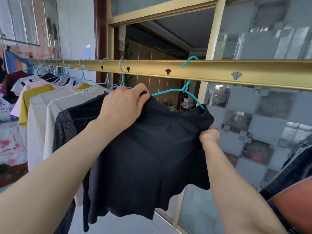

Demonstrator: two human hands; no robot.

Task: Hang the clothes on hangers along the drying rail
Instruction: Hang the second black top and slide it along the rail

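Gold metal drying rail [219, 71], crossing the frame from middle left to right edge, with fan-shaped holes [168, 71] along its face.

Teal wire hanger [170, 90], centre of frame, hooked over the rail; its arms run into the black garment [148, 149], which hangs below it at centre and reaches the lower middle of the frame.

Left hand [123, 105], centre: fingers curled over the garment's top edge at the hanger's left arm, gripping the cloth.

Right hand [209, 135], right of centre: fingers closed in a pinch on the garment's right edge, just below the hanger's right arm.

Row of hung clothes [42, 105], left of frame: dark mesh, cream, yellow and pink pieces on pale blue wire hangers [108, 81].

Gold-framed doorway [160, 48], upper centre, open onto a dim room.

Patterned frosted glass panels [263, 119], right half.

Pale grey floor [118, 223], lower centre.

Barred window [25, 22], upper left.
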